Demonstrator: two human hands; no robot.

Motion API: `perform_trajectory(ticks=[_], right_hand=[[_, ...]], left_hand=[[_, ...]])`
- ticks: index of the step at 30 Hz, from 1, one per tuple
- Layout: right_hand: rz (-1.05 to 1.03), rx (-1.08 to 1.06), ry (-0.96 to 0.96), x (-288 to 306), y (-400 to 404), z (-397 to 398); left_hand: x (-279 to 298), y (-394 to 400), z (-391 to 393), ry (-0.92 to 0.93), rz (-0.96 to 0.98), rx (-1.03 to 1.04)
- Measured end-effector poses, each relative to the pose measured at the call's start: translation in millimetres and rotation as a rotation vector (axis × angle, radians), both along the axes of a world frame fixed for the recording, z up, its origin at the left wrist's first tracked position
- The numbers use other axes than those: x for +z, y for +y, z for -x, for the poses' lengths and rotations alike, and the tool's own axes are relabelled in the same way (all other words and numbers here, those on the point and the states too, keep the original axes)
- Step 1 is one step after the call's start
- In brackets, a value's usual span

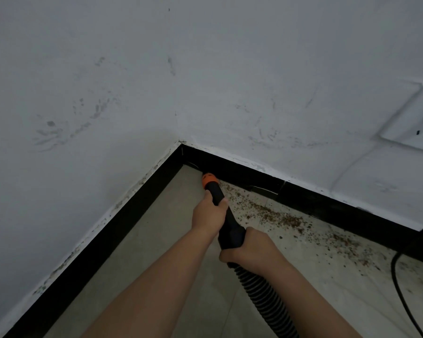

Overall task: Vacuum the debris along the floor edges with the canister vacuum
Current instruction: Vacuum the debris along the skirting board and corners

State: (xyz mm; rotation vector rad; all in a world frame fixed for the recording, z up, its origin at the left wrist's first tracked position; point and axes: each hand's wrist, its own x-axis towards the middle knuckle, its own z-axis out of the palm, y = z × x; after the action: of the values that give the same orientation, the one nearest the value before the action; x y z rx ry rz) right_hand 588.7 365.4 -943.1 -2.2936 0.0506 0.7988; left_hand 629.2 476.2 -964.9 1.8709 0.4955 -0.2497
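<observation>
Two hands on one black vacuum wand (226, 215), both wrapped round it. Left hand (209, 214) gripping the upper tube just behind the orange nozzle (208, 179), fingers curled over the far side. Right hand (250, 245) clamped round the thicker black handle lower down, close to where the ribbed black hose (261, 293) joins and trails off toward the bottom edge. Nozzle tip pressed down at the floor edge, right against the black skirting board (303, 193) and just beside the room corner (181, 148). Brown crumbly debris (279, 215) strewn in a band along the skirting to the right of the nozzle, thinning into scattered specks farther right on the pale floor (156, 240). Scuffed, smudged white walls (83, 93) on both sides of the corner. White wall socket (410, 120) at the right edge, with a dark plug in it, cut off by the frame. Black power cable (401, 289) looping down across the floor at the lower right. Canister body nowhere visible.
</observation>
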Motion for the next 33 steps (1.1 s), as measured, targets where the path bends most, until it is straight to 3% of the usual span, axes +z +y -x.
perform_trajectory(ticks=[33], right_hand=[[0.128, -0.08, -0.025, 14.8, -107.7, 63.9]], left_hand=[[8.4, -114.5, 47.0, 0.07, 0.045, -0.196]])
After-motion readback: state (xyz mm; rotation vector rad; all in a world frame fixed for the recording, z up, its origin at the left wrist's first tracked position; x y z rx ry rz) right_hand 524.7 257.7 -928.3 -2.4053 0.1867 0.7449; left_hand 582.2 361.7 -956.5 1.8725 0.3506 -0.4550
